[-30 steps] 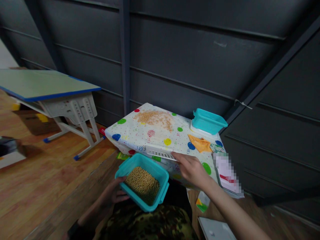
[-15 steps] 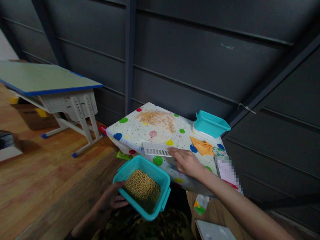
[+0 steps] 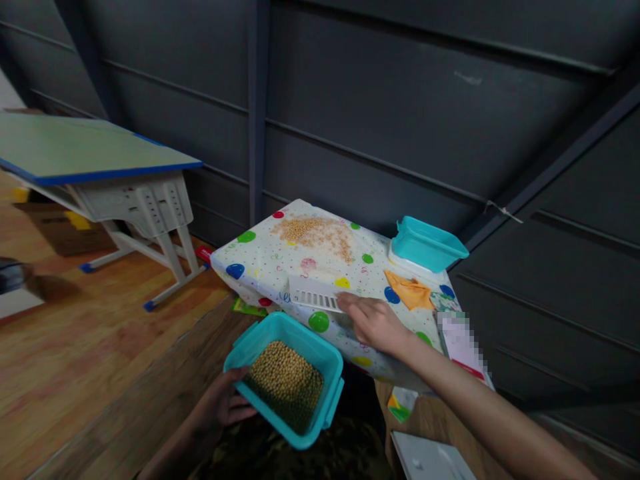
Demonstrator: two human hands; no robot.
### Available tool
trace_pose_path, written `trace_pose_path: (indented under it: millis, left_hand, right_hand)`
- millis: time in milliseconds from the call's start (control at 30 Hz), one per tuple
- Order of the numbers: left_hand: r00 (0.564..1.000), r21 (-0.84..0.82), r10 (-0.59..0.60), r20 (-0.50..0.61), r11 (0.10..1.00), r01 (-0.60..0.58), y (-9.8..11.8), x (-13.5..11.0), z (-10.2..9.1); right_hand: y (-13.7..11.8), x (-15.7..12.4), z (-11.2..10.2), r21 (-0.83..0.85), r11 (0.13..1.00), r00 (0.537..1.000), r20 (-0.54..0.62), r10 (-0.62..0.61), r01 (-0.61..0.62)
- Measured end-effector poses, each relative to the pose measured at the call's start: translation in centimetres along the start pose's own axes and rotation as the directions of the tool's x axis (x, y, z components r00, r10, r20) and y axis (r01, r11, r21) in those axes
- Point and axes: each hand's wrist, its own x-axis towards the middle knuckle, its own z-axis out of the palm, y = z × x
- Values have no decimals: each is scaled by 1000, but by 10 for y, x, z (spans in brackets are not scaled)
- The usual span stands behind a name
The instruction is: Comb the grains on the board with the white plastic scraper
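- At the left hand (image 3: 220, 403), a teal tub (image 3: 300, 337): thumb over the rim, fingers against the outer side. Hand clamped on the tub's wall; tub tilted.
- Just right of the left hand, inside the tub: a heap of round yellow beans (image 3: 287, 377), lying below the rim, partly in shadow.
- Above and well to the right of the left hand: the right hand (image 3: 375, 323), thumb and fingers together, clamped on one end of a white slotted tool (image 3: 315, 295).
- Left of the right hand, the tool extends at the near edge of the table (image 3: 270, 260), whose white surface bears coloured spots. Contact between tool and table cannot be determined.
- Beyond the right hand, to its left, on the table: a loose spread of beans (image 3: 305, 230), with finer, paler bits toward its right side.
- Beyond the right hand, to its right: an orange cloth (image 3: 413, 291), crumpled; farther off, a second teal tub (image 3: 430, 243), upright on a white flat piece (image 3: 397, 259).
- Right of the right hand, at the table's edge: a flat item (image 3: 460, 340), obscured by pixelation.
- Below the right hand, on the floor (image 3: 125, 347): a green-and-orange packet (image 3: 401, 404) and a pale flat panel (image 3: 433, 460).
- Far left of both hands: a pale green desk (image 3: 90, 143) with blue edging.
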Motion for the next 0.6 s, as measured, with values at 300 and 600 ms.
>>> trace_pose_path:
  millis: [300,600]
  left_hand:
    - [1000,20,-25,15,999,25,-2,7,-5]
    - [990,-12,-97,-100,995,97,4,23,-17]
  right_hand:
    - [5,-1,-1,44,997,997,-51,60,-57]
    - [46,7,-40,4,863,846,-198,495,-504]
